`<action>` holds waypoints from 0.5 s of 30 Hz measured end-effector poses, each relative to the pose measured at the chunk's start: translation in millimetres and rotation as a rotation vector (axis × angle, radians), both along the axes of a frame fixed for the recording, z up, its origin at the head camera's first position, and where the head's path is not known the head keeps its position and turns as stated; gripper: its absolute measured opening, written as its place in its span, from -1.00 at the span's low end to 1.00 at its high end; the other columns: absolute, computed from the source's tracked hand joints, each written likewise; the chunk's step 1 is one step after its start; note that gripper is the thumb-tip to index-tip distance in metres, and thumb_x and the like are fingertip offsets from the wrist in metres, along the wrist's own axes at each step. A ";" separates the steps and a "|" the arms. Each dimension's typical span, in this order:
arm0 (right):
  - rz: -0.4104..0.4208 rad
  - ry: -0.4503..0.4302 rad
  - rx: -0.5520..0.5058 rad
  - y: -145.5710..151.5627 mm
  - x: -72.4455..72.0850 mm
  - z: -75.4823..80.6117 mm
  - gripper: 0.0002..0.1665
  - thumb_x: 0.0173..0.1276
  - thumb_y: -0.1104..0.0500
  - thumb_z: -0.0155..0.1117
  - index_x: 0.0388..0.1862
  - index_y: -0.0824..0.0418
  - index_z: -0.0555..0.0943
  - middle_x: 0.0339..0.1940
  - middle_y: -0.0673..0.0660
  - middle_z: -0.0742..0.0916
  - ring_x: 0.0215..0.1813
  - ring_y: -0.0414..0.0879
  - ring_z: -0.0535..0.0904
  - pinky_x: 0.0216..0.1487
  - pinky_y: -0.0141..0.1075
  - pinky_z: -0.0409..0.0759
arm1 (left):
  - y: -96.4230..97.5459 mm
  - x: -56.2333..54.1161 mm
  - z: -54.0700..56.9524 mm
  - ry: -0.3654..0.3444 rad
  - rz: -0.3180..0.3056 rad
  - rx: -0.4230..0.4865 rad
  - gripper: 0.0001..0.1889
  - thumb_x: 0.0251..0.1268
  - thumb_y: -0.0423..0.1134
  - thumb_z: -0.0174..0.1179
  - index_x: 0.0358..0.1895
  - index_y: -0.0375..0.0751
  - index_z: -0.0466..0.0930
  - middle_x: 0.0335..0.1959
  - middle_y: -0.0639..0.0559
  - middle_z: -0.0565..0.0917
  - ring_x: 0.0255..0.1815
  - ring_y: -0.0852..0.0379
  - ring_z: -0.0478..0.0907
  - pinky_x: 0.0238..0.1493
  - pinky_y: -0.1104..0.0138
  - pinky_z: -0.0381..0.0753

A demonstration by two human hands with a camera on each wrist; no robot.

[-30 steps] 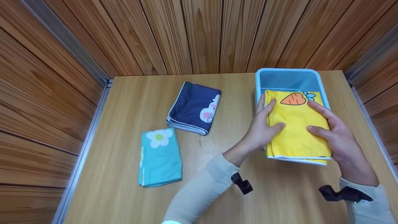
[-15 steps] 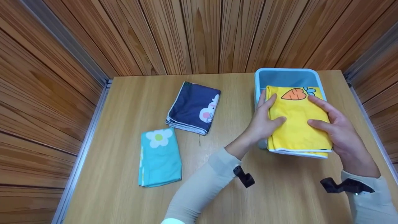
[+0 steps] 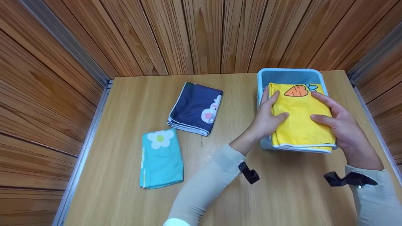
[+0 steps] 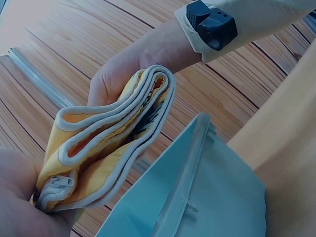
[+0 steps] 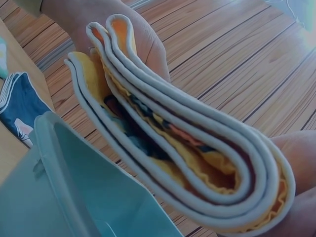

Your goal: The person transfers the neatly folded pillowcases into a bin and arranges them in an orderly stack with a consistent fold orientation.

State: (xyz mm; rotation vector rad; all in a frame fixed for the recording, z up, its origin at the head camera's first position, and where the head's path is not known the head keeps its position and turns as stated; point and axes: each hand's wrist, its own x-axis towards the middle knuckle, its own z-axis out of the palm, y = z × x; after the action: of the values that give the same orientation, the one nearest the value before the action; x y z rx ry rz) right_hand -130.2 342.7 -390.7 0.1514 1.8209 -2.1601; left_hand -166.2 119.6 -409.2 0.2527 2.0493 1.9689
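A folded yellow towel (image 3: 303, 122) with a carrot print and white edging is held between both hands. My left hand (image 3: 267, 121) grips its left side, thumb on top and fingers beneath. On the opposite side, my right hand (image 3: 347, 128) grips it the same way. The light-blue plastic bin (image 3: 290, 76) lies under the towel, which covers most of its opening in the head view. Both wrist views show the towel's layered folds (image 4: 106, 140) above the bin's rim (image 5: 49, 148). The undersides of the fingers are mostly hidden.
A folded navy towel (image 3: 191, 108) with a rabbit print lies left of the bin. Closer to the front left is a folded turquoise towel (image 3: 163, 164) with a white flower. Wood-panelled walls (image 3: 201, 37) enclose the table (image 3: 125, 103) at the back and sides.
Both hands have carried the yellow towel away from the person, further over the bin. Their grip looks the same. The navy and turquoise towels stay in place.
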 end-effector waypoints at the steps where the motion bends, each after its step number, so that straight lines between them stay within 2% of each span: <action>1: 0.000 0.002 0.002 0.5 -1.0 0.0 -0.21 0.51 0.34 0.18 0.61 -0.17 0.28 0.29 -0.06 0.43 -0.16 -0.06 0.79 -0.20 -0.36 0.71 | 0.6 -1.0 0.4 0.002 0.002 -0.008 -0.23 0.37 -0.44 0.27 0.60 -0.10 0.18 0.68 0.22 -0.21 0.65 0.21 -0.07 0.24 0.55 0.43; 11: -0.013 0.004 0.018 5.0 -10.1 2.7 -0.19 0.49 0.33 0.22 0.61 -0.16 0.28 0.32 -0.06 0.40 -0.13 -0.09 0.78 -0.16 -0.36 0.70 | 7.4 -9.8 4.1 -0.001 0.026 -0.057 -0.23 0.37 -0.41 0.29 0.60 -0.05 0.20 0.69 0.25 -0.22 0.65 0.22 -0.09 0.25 0.55 0.41; 15: -0.033 0.007 0.086 5.4 -14.5 5.8 -0.21 0.50 0.29 0.24 0.61 -0.14 0.28 0.37 -0.03 0.36 -0.13 -0.12 0.77 -0.16 -0.38 0.70 | 9.9 -13.4 5.2 0.005 0.034 -0.060 -0.25 0.38 -0.40 0.28 0.59 -0.06 0.21 0.69 0.20 -0.22 0.65 0.22 -0.11 0.29 0.55 0.38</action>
State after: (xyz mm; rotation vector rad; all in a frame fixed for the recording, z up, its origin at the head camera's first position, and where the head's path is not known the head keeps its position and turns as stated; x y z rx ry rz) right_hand -144.7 348.0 -384.9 0.1950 1.9291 -2.1074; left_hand -179.6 129.6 -404.0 0.2113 2.1253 1.9245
